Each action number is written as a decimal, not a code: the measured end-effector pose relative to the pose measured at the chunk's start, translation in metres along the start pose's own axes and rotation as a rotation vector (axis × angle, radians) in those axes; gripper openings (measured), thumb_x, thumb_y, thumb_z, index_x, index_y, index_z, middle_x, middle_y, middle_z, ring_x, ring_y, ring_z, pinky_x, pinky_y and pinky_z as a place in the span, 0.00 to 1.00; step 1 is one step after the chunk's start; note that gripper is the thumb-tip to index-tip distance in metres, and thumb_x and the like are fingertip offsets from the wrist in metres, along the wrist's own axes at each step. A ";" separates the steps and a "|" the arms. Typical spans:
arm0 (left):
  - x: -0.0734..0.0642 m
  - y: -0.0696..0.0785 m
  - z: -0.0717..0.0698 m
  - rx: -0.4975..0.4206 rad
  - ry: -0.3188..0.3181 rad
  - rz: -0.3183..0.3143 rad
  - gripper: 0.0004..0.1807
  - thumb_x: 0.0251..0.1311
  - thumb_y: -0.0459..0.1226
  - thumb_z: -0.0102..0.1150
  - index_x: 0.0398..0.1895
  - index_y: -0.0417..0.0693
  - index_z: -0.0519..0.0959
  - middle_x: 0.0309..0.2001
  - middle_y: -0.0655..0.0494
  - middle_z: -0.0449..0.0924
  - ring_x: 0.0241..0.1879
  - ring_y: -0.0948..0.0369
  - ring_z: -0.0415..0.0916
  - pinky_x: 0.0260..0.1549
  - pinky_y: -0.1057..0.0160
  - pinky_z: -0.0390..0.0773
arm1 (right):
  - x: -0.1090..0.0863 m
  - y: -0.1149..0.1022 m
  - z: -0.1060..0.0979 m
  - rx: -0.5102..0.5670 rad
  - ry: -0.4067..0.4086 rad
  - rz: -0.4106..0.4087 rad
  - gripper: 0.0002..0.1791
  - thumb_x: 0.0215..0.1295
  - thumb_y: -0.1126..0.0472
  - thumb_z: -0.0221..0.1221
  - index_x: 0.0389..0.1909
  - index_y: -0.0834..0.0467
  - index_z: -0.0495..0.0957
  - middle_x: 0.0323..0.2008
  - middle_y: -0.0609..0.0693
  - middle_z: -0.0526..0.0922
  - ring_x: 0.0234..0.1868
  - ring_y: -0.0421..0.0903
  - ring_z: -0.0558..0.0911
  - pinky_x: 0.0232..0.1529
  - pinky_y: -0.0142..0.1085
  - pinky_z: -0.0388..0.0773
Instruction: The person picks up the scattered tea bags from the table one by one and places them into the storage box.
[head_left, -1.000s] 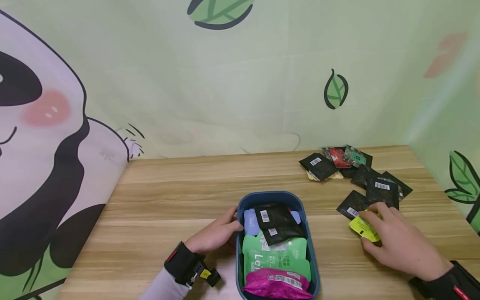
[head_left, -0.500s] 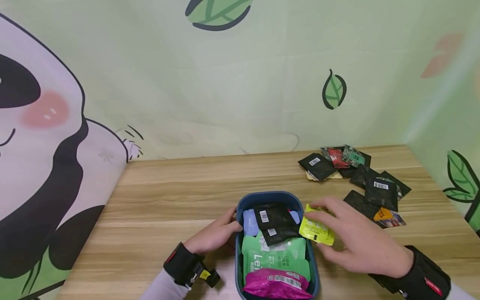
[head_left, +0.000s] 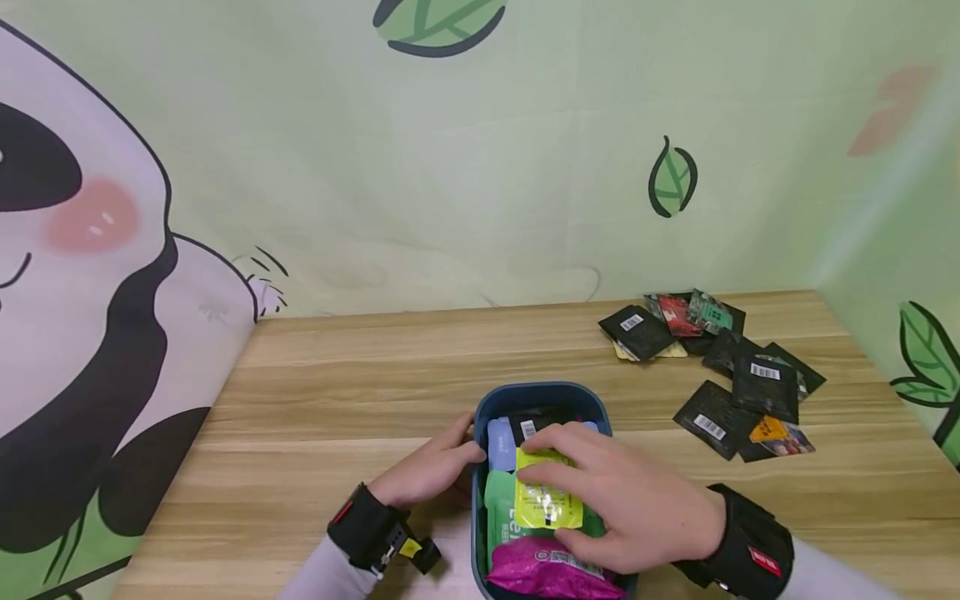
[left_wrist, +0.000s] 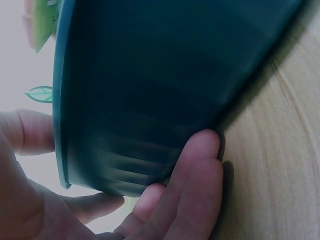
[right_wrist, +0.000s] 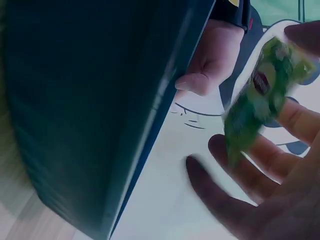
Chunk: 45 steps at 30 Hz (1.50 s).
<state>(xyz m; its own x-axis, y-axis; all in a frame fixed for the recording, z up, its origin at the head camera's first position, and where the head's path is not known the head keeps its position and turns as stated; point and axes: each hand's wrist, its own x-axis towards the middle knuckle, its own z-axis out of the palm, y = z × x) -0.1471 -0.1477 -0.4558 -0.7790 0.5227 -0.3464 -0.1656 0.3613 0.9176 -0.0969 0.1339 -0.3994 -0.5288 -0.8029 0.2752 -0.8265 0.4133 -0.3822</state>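
Note:
A dark blue plastic bin stands at the near middle of the table. My left hand holds its left side, thumb at the rim and fingers against the outer wall, as the left wrist view shows. Over the bin, my right hand pinches a small yellow packet between thumb and fingers. The right wrist view shows the green printed side of this packet. Below lie a magenta packet, a green packet, a blue-violet packet and black sachets, partly hidden by the hand.
Several flat sachets lie on the wooden table to the right, among them a black one, one with an orange corner and a red one. A printed backdrop hangs behind the table.
My right hand has lifted the yellow packet from the sachets at the right and carried it left over the bin. The orange-cornered sachet came into sight. My left hand stays at the bin.

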 end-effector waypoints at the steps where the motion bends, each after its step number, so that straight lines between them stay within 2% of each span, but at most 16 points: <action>1: 0.000 0.000 0.000 0.000 -0.002 0.000 0.31 0.70 0.42 0.43 0.75 0.48 0.56 0.56 0.40 0.72 0.40 0.51 0.81 0.35 0.50 0.83 | 0.001 0.000 0.001 0.003 -0.022 0.001 0.38 0.60 0.38 0.61 0.72 0.40 0.67 0.73 0.42 0.59 0.70 0.39 0.61 0.64 0.45 0.70; 4: 0.001 0.001 0.000 -0.003 -0.005 0.001 0.31 0.69 0.42 0.44 0.74 0.47 0.56 0.54 0.41 0.73 0.40 0.51 0.81 0.36 0.51 0.83 | 0.002 0.000 0.003 0.013 -0.088 0.013 0.48 0.58 0.30 0.57 0.78 0.38 0.55 0.78 0.43 0.50 0.75 0.45 0.55 0.65 0.55 0.66; 7: 0.002 0.002 0.000 -0.007 -0.003 -0.003 0.31 0.69 0.41 0.44 0.75 0.47 0.56 0.53 0.40 0.73 0.40 0.51 0.81 0.35 0.50 0.83 | -0.001 0.002 0.002 0.025 -0.121 0.031 0.52 0.56 0.27 0.56 0.80 0.38 0.49 0.79 0.45 0.45 0.77 0.50 0.51 0.66 0.60 0.62; 9: 0.002 0.002 0.001 -0.005 0.002 -0.003 0.31 0.68 0.41 0.44 0.74 0.48 0.57 0.54 0.41 0.73 0.40 0.51 0.81 0.34 0.50 0.83 | -0.004 0.005 -0.001 0.032 -0.110 0.038 0.52 0.56 0.28 0.57 0.80 0.39 0.50 0.80 0.45 0.45 0.78 0.51 0.50 0.66 0.61 0.61; 13: 0.001 0.002 0.001 -0.005 0.010 0.000 0.31 0.68 0.40 0.44 0.74 0.49 0.57 0.54 0.40 0.73 0.40 0.51 0.80 0.33 0.50 0.83 | -0.013 0.017 -0.009 0.017 -0.048 0.092 0.51 0.56 0.31 0.60 0.79 0.39 0.53 0.79 0.44 0.46 0.78 0.49 0.50 0.68 0.56 0.61; 18: 0.001 0.001 0.002 -0.019 0.007 0.003 0.31 0.68 0.40 0.44 0.74 0.48 0.56 0.51 0.40 0.75 0.38 0.50 0.81 0.33 0.49 0.83 | -0.028 0.037 -0.019 -0.077 0.019 0.193 0.49 0.56 0.31 0.60 0.78 0.39 0.56 0.78 0.42 0.50 0.75 0.45 0.58 0.65 0.49 0.68; 22: 0.000 0.001 0.002 -0.021 0.009 0.005 0.32 0.68 0.40 0.44 0.74 0.47 0.56 0.49 0.41 0.77 0.38 0.51 0.81 0.32 0.49 0.83 | -0.045 0.057 -0.023 -0.151 0.041 0.256 0.48 0.56 0.30 0.60 0.77 0.43 0.60 0.77 0.46 0.53 0.73 0.47 0.61 0.64 0.49 0.68; 28: 0.000 0.002 0.002 -0.008 0.007 0.007 0.32 0.68 0.41 0.44 0.75 0.48 0.55 0.50 0.42 0.77 0.39 0.51 0.81 0.34 0.50 0.83 | -0.076 0.092 -0.025 -0.255 0.036 0.353 0.49 0.55 0.29 0.59 0.73 0.52 0.66 0.73 0.53 0.61 0.71 0.52 0.64 0.65 0.52 0.67; 32: 0.000 0.002 0.002 -0.001 0.006 0.001 0.33 0.68 0.42 0.44 0.76 0.48 0.55 0.50 0.42 0.76 0.38 0.51 0.81 0.34 0.50 0.82 | -0.097 0.113 -0.030 -0.308 0.035 0.432 0.47 0.58 0.30 0.58 0.70 0.58 0.69 0.70 0.61 0.65 0.69 0.59 0.65 0.64 0.58 0.65; 37: -0.001 0.002 0.001 0.001 0.008 0.007 0.33 0.68 0.43 0.44 0.75 0.48 0.55 0.50 0.41 0.76 0.39 0.51 0.81 0.34 0.51 0.82 | -0.120 0.138 -0.040 -0.320 0.039 0.571 0.48 0.59 0.31 0.58 0.70 0.64 0.68 0.69 0.69 0.63 0.67 0.69 0.63 0.62 0.66 0.60; 42: -0.001 0.003 0.001 0.000 0.008 0.018 0.32 0.68 0.42 0.44 0.75 0.48 0.56 0.52 0.41 0.75 0.40 0.51 0.80 0.34 0.51 0.82 | -0.140 0.160 -0.050 -0.304 0.034 0.714 0.53 0.59 0.31 0.58 0.71 0.69 0.63 0.68 0.75 0.58 0.64 0.76 0.61 0.59 0.70 0.61; 45: -0.001 0.003 0.002 0.006 0.010 0.023 0.32 0.68 0.41 0.44 0.75 0.47 0.55 0.53 0.40 0.74 0.41 0.51 0.79 0.34 0.50 0.82 | -0.148 0.171 -0.055 -0.286 0.025 0.760 0.57 0.57 0.30 0.58 0.72 0.70 0.60 0.69 0.77 0.57 0.63 0.77 0.61 0.57 0.71 0.63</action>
<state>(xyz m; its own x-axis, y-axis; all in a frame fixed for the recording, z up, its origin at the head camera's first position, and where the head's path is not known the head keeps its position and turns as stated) -0.1455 -0.1454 -0.4531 -0.7886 0.5230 -0.3235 -0.1442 0.3541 0.9240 -0.1701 0.3470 -0.4574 -0.9668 -0.2500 0.0522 -0.2552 0.9382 -0.2338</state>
